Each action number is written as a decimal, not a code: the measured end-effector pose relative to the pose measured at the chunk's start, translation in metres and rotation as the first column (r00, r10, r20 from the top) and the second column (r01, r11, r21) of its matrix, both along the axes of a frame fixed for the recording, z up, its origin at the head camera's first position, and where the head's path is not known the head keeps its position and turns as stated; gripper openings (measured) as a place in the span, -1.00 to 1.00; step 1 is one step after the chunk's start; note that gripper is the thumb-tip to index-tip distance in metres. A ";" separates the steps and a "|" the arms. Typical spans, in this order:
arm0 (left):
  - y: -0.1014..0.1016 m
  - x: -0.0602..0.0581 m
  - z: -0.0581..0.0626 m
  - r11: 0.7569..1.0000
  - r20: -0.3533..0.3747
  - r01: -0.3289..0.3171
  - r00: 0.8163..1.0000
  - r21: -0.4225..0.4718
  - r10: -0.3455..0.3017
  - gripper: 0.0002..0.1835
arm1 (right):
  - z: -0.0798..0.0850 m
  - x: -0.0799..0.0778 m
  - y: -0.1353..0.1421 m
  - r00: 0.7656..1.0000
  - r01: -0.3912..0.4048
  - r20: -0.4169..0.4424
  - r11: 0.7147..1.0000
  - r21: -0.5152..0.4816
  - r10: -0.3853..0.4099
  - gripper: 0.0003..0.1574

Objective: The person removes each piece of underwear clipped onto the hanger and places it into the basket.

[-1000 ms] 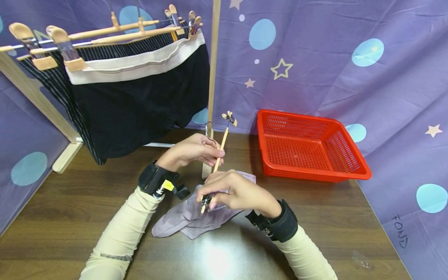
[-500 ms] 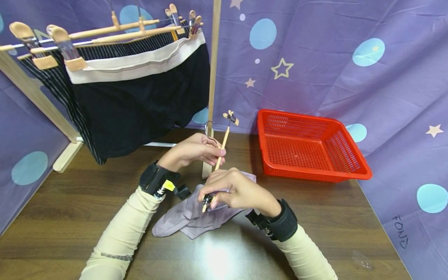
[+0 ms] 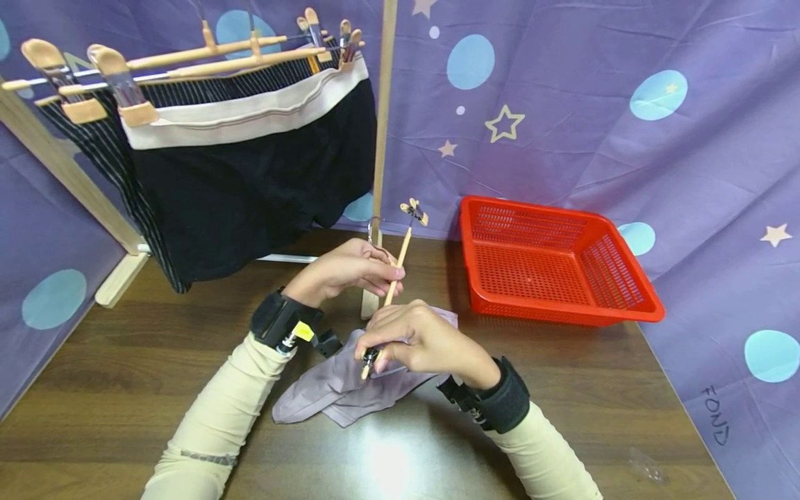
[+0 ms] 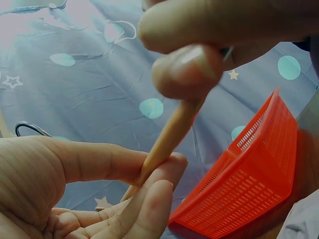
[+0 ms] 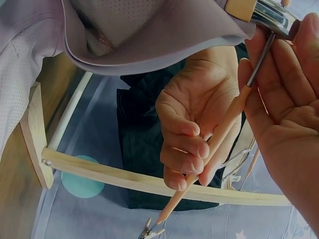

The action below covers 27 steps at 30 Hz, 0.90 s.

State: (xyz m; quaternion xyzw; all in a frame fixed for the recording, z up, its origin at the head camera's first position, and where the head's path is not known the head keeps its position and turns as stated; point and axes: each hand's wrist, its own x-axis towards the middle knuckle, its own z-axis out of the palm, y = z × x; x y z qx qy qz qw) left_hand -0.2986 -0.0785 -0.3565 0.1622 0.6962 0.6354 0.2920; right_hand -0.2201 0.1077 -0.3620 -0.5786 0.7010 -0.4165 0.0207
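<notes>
In the head view, my left hand (image 3: 353, 267) pinches the wooden bar of a clip hanger (image 3: 405, 244) between thumb and fingers. The hanger slants across the middle, one clip (image 3: 414, 210) at its far end holding nothing. My right hand (image 3: 428, 340) grips the clip (image 3: 369, 359) at the near end, over a lavender garment (image 3: 337, 392) that trails onto the table. From the right wrist, that metal clip (image 5: 276, 17) is seen at the edge of the lavender fabric (image 5: 164, 45), fingers around it. The left wrist view shows the bar (image 4: 172, 132) running between both hands.
Black shorts (image 3: 250, 187) with a white waistband hang from clip hangers at the left, a striped garment (image 3: 106, 149) behind them. A wooden rack post (image 3: 382, 104) stands just beyond my left hand. Right of it sits a red perforated basket (image 3: 550, 314) against the purple curtain (image 3: 562, 160).
</notes>
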 end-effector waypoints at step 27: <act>0.002 0.006 0.005 1.000 -0.032 -0.012 0.999 0.025 0.013 -0.74 | 0.002 0.006 -0.004 0.999 -0.049 0.005 0.989 -0.141 0.050 -0.71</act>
